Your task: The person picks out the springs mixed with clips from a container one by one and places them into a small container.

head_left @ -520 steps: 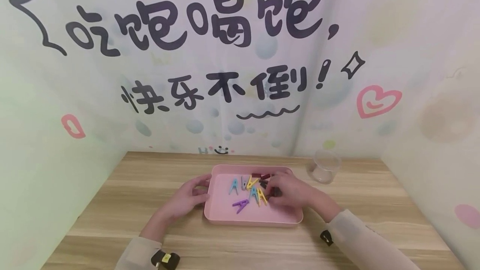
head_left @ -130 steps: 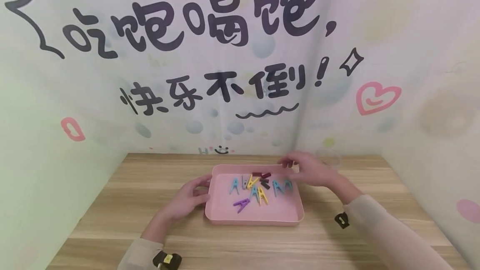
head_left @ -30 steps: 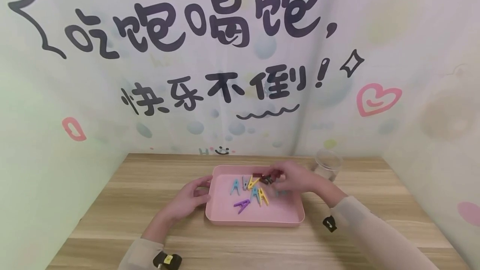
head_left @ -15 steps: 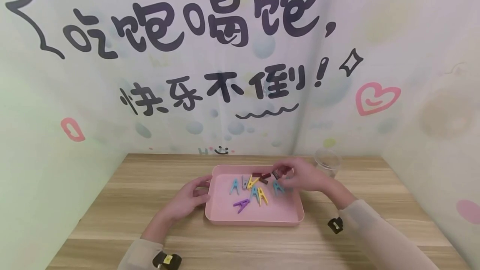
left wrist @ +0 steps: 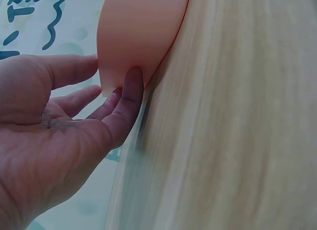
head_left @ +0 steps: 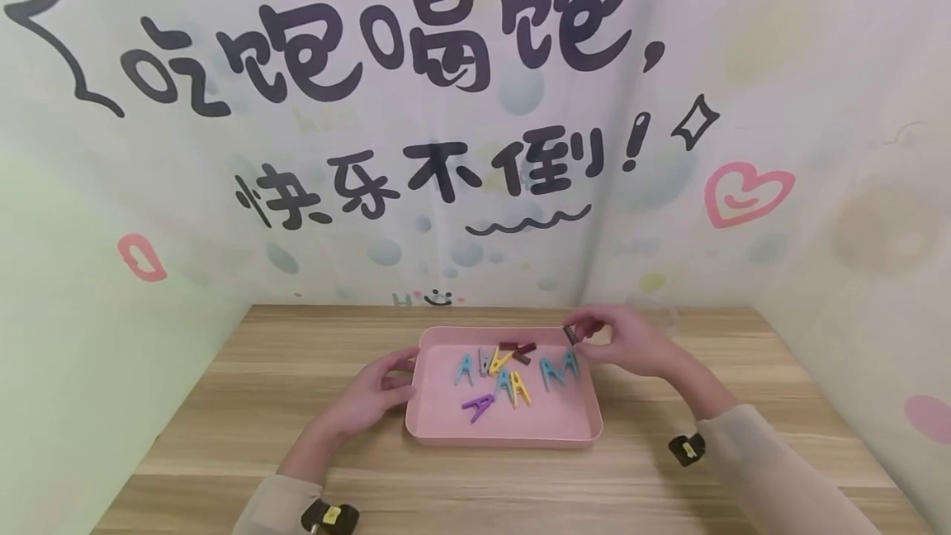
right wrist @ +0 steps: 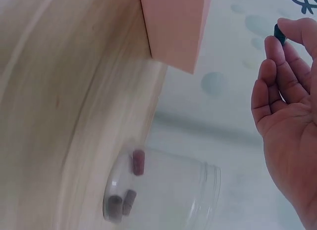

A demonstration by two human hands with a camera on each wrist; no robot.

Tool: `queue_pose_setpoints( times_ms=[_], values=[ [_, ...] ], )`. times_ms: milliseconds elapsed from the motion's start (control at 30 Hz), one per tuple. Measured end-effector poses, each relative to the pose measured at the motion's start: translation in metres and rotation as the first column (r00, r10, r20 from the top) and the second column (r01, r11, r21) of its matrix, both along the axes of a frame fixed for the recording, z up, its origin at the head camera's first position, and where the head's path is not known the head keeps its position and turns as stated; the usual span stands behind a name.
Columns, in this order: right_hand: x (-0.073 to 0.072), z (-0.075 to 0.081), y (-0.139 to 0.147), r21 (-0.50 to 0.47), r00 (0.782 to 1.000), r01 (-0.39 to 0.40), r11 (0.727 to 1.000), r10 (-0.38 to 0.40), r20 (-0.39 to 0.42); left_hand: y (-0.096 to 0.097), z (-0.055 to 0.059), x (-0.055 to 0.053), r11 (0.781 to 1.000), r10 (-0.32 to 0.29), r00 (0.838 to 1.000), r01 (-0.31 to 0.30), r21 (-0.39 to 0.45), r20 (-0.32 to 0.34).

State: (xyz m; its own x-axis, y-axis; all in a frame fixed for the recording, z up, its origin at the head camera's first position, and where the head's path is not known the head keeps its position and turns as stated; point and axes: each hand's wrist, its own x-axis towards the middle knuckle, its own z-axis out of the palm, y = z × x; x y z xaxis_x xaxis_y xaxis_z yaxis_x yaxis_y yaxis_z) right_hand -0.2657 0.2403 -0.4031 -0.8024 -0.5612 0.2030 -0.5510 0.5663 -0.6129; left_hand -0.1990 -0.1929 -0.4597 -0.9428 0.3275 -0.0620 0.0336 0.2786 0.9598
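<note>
My right hand (head_left: pixel 626 345) pinches a small dark ridged piece (head_left: pixel 570 334) between thumb and fingertips, above the right back corner of the pink tray (head_left: pixel 446 419). In the right wrist view this piece (right wrist: pixel 280 35) looks dark green and short; its kind is unclear. My left hand (head_left: pixel 371 390) rests its relaxed fingers and thumb against the tray's outer left wall, as the left wrist view also shows. Inside the tray lie blue clothespins (head_left: pixel 464 370), yellow clothespins (head_left: pixel 519 389), a purple clothespin (head_left: pixel 478 408), a grey clothespin (head_left: pixel 484 363) and small dark red-brown pieces (head_left: pixel 508 346).
A clear jar (right wrist: pixel 173 190) stands right of the tray, with a few small cylinder-like pieces (right wrist: pixel 138 162) at its bottom. My right hand partly covers it in the head view. Printed curtains (head_left: pixel 446 271) surround the wooden table (head_left: pixel 334 345).
My right hand has picked a dark ridged piece out of the tray's back right part and moved right to the rim, uncovering two blue clothespins. My left hand has stayed at the tray.
</note>
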Motion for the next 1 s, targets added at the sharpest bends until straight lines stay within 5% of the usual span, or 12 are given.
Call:
queue_pose_setpoints(
  times_ms=[433,1000],
  values=[
    [0.002,0.006,0.033,-0.109,0.996,0.055,0.993,-0.062,-0.068,0.0,0.001,0.001,1.0,-0.005,1.0,0.005,0.008,0.004],
    [-0.002,0.009,0.082,-0.126,0.958,0.276,0.953,-0.283,-0.038,0.0,0.0,0.001,1.0,-0.016,1.0,0.016,0.024,0.002]
  ],
)
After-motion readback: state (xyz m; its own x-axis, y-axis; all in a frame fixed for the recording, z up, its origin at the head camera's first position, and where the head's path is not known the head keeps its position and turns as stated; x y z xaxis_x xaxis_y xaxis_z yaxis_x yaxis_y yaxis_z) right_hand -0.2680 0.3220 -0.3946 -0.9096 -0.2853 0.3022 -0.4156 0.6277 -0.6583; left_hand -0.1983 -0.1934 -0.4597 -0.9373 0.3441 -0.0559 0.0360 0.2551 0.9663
